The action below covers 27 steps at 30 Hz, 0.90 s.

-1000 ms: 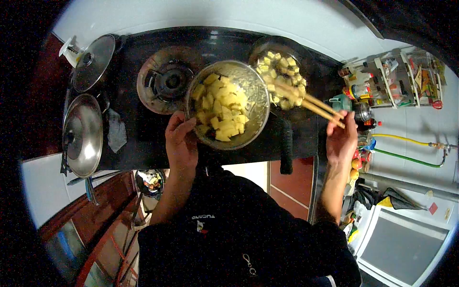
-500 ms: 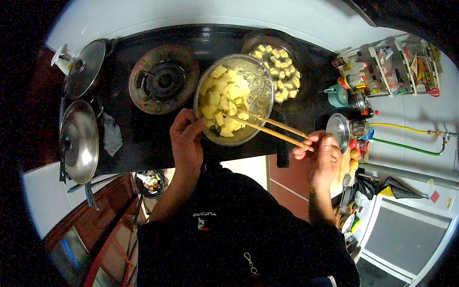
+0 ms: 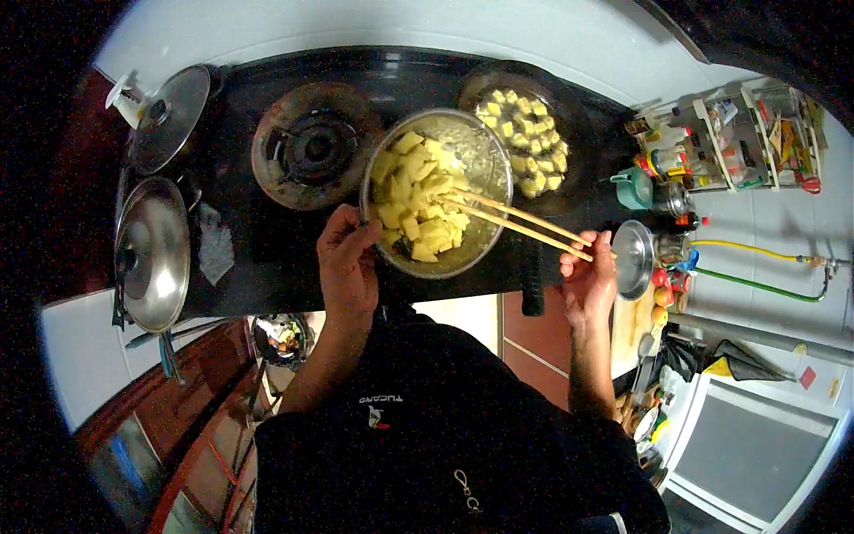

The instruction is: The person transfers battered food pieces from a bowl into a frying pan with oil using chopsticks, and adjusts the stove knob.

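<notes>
My left hand point(image 3: 349, 249) grips the near-left rim of a metal bowl point(image 3: 487, 156). Pale yellow chunks point(image 3: 414, 196) fill the bowl's left side, and a wet coating smears its bare right wall. In my right hand point(image 3: 587, 276) a pair of wooden chopsticks point(image 3: 525, 228) is pinched near the back ends. Their tips reach in among the chunks. Just beyond the bowl, a frying pan point(image 3: 569, 116) holds similar yellow pieces point(image 3: 531, 142) spread apart in it. The pan's black handle point(image 3: 532, 280) points toward me, partly hidden by the bowl and chopsticks.
A bare burner point(image 3: 316, 149) lies left of the bowl. Two lids point(image 3: 153, 254) point(image 3: 173, 116) lean at the far left. On the right are a metal plate point(image 3: 633, 258), a teal cup point(image 3: 632, 189), a bottle rack point(image 3: 756, 133) and a cutting board point(image 3: 627, 343).
My right hand has turned, with its fingers now pointing more upward, and the chopsticks have shifted slightly right within the bowl. The whole view has moved a little. My left hand stays on the rim.
</notes>
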Available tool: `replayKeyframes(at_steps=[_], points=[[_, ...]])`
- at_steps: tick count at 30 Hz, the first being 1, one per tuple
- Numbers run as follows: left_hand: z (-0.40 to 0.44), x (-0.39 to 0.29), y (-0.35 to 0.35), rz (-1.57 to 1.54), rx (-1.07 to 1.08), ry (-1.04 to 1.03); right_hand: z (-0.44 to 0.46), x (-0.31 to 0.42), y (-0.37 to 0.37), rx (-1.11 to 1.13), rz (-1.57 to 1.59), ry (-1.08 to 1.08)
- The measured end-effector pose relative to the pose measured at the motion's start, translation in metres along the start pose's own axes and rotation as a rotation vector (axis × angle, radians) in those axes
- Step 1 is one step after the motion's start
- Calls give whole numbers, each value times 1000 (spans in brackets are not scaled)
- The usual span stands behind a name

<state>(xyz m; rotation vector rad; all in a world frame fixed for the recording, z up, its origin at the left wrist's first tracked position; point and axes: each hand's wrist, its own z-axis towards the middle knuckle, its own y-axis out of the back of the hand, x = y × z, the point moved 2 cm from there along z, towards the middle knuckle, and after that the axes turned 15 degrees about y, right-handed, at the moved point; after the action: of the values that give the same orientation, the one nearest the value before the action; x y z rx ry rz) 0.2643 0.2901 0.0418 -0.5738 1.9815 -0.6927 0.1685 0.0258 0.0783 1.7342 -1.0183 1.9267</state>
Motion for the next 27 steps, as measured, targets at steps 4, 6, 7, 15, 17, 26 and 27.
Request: replayKeyframes(at_steps=[4, 6, 7, 15, 17, 26, 27], points=[[-1, 1, 2, 16, -3, 9, 0, -1, -6, -2, -2, -31], [1, 3, 7, 23, 7, 15, 0, -1, -4, -5, 29, -73], [0, 3, 5, 30, -2, 12, 1, -1, -3, -7, 45, -94], [-11, -3, -6, 62, -69, -29, 7, -7, 0, -49, 142, -204], [-6, 3, 7, 115, -18, -57, 5, -7, -4, -67, 107, -199], [-5, 4, 3, 62, -40, -52, 3, 12, 4, 15, 11, -33], [-5, 4, 2, 51, -40, -47, 1, 20, 0, 69, -60, 54]])
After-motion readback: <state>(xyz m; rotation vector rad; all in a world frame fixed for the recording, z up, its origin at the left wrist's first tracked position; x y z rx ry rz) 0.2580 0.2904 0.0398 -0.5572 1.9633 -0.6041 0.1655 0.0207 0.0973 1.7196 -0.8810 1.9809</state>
